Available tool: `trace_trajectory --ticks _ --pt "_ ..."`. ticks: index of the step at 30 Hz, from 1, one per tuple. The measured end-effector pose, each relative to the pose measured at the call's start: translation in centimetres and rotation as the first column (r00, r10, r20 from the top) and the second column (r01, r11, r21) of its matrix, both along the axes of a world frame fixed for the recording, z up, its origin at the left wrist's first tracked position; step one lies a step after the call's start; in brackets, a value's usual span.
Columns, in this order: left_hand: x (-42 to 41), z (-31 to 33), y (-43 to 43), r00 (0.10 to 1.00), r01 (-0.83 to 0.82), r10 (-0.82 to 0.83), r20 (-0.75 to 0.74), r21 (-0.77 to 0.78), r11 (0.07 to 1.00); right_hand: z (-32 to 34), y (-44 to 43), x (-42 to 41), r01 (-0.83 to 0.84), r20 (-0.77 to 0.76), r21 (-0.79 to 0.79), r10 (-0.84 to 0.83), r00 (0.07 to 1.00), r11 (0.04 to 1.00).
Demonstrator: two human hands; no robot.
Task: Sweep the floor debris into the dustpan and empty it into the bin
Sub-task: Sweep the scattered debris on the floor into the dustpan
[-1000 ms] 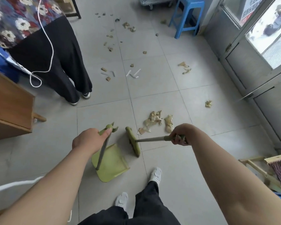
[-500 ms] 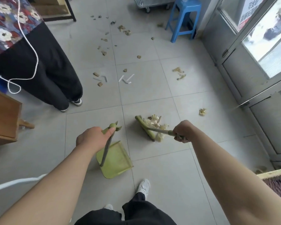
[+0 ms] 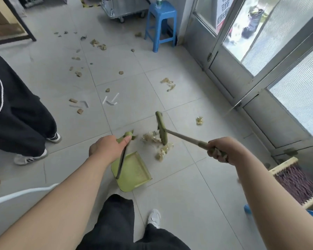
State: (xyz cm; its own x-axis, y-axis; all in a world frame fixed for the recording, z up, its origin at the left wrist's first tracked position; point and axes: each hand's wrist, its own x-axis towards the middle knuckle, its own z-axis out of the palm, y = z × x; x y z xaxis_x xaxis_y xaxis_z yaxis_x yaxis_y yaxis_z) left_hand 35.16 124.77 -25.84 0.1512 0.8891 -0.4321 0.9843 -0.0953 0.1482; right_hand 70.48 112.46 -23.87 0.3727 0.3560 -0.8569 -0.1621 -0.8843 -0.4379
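The left hand [image 3: 107, 147] was clamped on the upright handle of the green dustpan [image 3: 132, 173], which sat on the floor just below centre frame. The right hand [image 3: 222, 150] was closed around the broom [image 3: 162, 128] handle, its head standing over a crumpled debris pile [image 3: 158, 144] just beside the pan's mouth. To do this well, the pan lip probably wanted pressing flat and turning toward the pile, with short low strokes. More scraps [image 3: 98, 45] lay scattered toward the upper left; no bin showed.
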Motion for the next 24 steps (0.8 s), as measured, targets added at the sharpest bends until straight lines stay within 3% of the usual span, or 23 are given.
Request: trace_trajectory --ticks 13,24 --pt "-0.4 0.4 11.7 0.982 0.190 -0.189 0.015 -0.042 0.981 -3.7 3.4 -6.0 0.346 -0.060 -0.219 -0.367 0.928 0.912" --pt "-4.9 0.6 19.7 0.972 0.233 -0.234 -0.004 -0.083 0.969 -4.8 16.4 -15.3 0.561 -0.393 -0.150 -0.570 0.722 0.814"
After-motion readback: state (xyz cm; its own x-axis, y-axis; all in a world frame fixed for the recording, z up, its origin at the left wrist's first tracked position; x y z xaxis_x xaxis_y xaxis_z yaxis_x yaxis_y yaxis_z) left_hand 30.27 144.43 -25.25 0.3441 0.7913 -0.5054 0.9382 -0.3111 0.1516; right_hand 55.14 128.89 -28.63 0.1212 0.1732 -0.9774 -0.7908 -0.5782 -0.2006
